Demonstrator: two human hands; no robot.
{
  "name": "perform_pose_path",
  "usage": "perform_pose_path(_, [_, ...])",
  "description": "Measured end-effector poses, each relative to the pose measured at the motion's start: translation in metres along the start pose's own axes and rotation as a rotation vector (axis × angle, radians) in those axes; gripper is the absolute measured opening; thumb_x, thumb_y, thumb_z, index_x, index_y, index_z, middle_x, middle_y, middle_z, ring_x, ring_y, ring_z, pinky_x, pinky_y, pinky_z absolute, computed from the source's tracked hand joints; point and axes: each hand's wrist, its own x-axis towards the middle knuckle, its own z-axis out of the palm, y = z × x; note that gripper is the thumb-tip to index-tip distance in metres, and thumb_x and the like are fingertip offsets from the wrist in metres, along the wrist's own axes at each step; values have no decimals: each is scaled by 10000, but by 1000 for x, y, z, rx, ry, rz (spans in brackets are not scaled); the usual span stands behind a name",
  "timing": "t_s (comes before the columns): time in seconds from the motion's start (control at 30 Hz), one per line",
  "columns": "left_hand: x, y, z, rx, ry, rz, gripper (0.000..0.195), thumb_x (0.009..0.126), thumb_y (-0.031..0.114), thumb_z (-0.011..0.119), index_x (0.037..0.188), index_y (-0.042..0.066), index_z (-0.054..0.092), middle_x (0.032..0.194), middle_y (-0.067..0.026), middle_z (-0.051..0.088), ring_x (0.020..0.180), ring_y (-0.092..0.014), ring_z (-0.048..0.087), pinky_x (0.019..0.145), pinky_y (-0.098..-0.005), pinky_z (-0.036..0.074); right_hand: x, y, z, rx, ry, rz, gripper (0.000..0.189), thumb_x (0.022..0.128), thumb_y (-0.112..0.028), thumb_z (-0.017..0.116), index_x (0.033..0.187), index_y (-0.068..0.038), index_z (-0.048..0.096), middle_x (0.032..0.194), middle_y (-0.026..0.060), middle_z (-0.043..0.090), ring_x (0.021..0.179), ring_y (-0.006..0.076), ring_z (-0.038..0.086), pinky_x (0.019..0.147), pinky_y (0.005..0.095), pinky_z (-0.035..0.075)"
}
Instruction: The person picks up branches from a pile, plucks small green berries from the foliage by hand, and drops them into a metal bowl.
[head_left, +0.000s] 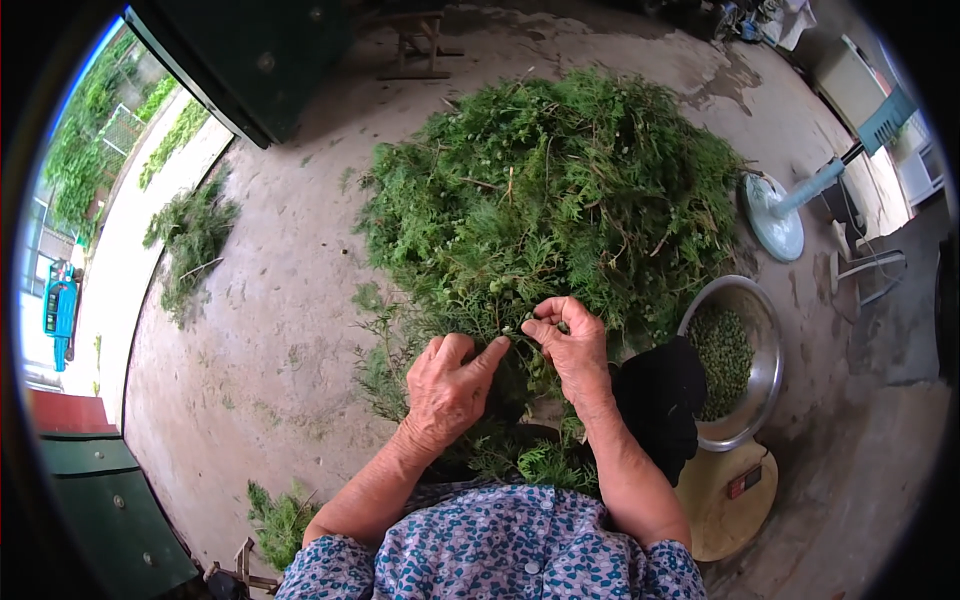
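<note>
My left hand has its thumb and fingers closed on a thin conifer sprig at the near edge of a large heap of cut green branches. Just to its right, my right hand is curled, thumb close to the index finger. Whether a small cone lies between those fingertips cannot be made out. Small round green cones dot the branches near both hands. More cut foliage lies across my lap. Beside my right knee, a metal basin holds many small green cones.
A round yellowish stool top with a small red device on it stands by the basin. A pale blue fan base stands right of the heap. Loose branches lie left. A wooden stool stands behind the heap, near a dark green door.
</note>
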Motion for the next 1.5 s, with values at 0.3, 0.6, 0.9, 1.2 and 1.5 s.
perform_pose_path(0.3, [0, 0, -1, -13, 0, 5, 326, 717, 76, 628, 1026, 179, 651, 769, -59, 468, 674, -222, 491, 546, -338, 415, 2, -1, 1, 25, -30, 44, 98, 786, -87, 668, 829, -18, 615, 655, -41, 533, 513, 18, 405, 442, 178, 326])
perform_pose_path(0.6, [-1, -2, -1, 18, -15, 32, 393, 672, 87, 627, 1054, 175, 636, 802, -48, 449, 705, -207, 484, 577, -315, 424, 11, -14, -19, 794, -36, 270, 10, 844, -64, 571, 842, -59, 562, 727, 13, 554, 618, 84, 519, 459, 197, 371])
perform_pose_path(0.9, [0, -1, -2, 2, -19, 24, 362, 693, 81, 622, 1042, 174, 642, 787, -56, 458, 690, -218, 488, 562, -323, 418, 24, -6, -20, 139, -290, 169, 230, 823, -62, 603, 1051, -36, 592, 784, -35, 549, 611, 24, 480, 488, 163, 381])
perform_pose_path(1.2, [-2, 0, -1, 46, -43, 34, 415, 662, 86, 618, 1065, 182, 631, 811, -49, 453, 710, -213, 486, 581, -313, 426, 19, 4, -18, 40, 6, 65, 86, 818, -54, 602, 900, -30, 595, 757, -20, 550, 595, 46, 459, 539, 172, 390])
perform_pose_path(1.5, [-2, 0, -3, 35, -63, 24, 414, 663, 89, 615, 1066, 181, 629, 814, -50, 454, 721, -212, 487, 592, -317, 430, 18, -19, -25, 802, -11, 247, 49, 844, -69, 570, 888, -54, 557, 740, 41, 577, 613, 122, 553, 491, 215, 426])
